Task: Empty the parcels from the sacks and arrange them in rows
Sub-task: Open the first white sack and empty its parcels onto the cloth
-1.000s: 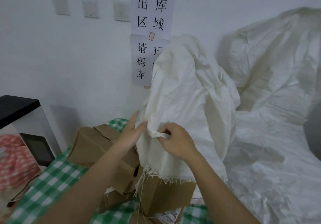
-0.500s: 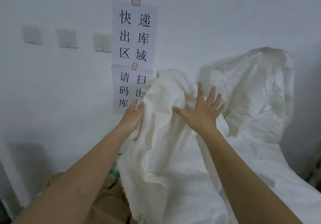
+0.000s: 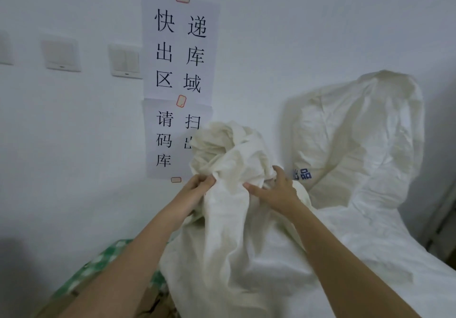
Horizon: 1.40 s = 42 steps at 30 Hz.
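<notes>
We see dim, cool, even light; a soft shadow darkens the lower left corner. The wall (image 3: pixel 271 33) bows at the edges, and the lower left blurs.

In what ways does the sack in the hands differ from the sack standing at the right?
The near sack is gripped by both the left hand and the right hand, its top bunched and crumpled; the far sack stands untouched against the wall, its top puffed out. The far sack shows blue print; the near sack shows none. Both are white woven sacks.
</notes>
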Each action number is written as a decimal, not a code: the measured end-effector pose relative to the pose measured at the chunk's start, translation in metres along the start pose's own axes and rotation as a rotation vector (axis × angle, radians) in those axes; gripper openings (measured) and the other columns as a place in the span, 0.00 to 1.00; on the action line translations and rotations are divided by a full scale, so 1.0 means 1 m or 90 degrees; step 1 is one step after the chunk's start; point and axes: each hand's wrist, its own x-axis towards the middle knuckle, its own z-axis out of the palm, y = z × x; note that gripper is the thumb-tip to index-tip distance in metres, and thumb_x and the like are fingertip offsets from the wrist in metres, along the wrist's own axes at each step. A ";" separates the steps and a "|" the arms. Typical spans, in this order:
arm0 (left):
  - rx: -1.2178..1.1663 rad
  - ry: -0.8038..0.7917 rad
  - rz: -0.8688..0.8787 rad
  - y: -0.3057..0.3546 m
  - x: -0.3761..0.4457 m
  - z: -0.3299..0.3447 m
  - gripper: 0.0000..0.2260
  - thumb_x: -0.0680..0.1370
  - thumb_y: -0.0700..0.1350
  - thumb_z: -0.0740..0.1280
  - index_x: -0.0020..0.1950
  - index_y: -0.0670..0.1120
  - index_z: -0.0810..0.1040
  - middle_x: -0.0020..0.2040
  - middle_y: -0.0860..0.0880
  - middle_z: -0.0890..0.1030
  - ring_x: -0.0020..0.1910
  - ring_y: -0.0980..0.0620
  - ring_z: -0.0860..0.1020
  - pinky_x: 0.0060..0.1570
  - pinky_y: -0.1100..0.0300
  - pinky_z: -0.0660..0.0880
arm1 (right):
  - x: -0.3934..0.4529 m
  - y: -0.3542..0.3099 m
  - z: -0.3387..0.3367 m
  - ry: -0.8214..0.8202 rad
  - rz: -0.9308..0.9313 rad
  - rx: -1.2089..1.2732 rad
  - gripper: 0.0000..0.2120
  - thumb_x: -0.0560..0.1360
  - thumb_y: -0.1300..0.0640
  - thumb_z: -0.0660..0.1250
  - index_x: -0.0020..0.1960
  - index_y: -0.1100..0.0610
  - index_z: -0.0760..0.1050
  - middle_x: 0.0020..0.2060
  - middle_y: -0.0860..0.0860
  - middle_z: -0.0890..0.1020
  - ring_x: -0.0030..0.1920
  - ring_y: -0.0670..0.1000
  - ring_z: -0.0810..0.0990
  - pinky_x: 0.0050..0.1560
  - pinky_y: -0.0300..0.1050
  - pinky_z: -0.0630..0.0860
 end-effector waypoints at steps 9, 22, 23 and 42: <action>-0.031 0.081 -0.050 -0.015 0.021 0.009 0.18 0.76 0.62 0.63 0.58 0.51 0.70 0.58 0.48 0.76 0.53 0.50 0.74 0.54 0.52 0.70 | 0.005 0.021 -0.008 -0.094 0.084 0.449 0.45 0.72 0.55 0.71 0.79 0.46 0.46 0.68 0.53 0.70 0.56 0.54 0.76 0.47 0.47 0.76; 0.038 0.000 -0.079 -0.030 0.040 0.030 0.34 0.74 0.49 0.69 0.76 0.50 0.58 0.72 0.53 0.67 0.65 0.49 0.71 0.56 0.56 0.69 | 0.032 0.024 0.026 0.105 0.055 -0.049 0.34 0.76 0.53 0.64 0.76 0.61 0.51 0.70 0.59 0.62 0.69 0.64 0.62 0.63 0.54 0.64; 0.037 0.006 -0.074 -0.032 0.040 0.032 0.31 0.74 0.46 0.69 0.75 0.48 0.61 0.71 0.52 0.69 0.62 0.50 0.73 0.53 0.58 0.71 | 0.032 0.026 0.025 0.102 0.044 -0.053 0.29 0.76 0.53 0.65 0.72 0.61 0.58 0.66 0.59 0.67 0.66 0.63 0.65 0.60 0.52 0.65; 0.118 0.163 -0.075 -0.011 -0.023 0.050 0.27 0.69 0.34 0.72 0.67 0.39 0.72 0.57 0.40 0.79 0.53 0.42 0.79 0.47 0.56 0.75 | -0.013 0.017 -0.017 0.012 -0.118 -0.256 0.10 0.72 0.57 0.64 0.53 0.57 0.73 0.50 0.53 0.79 0.53 0.57 0.78 0.48 0.45 0.72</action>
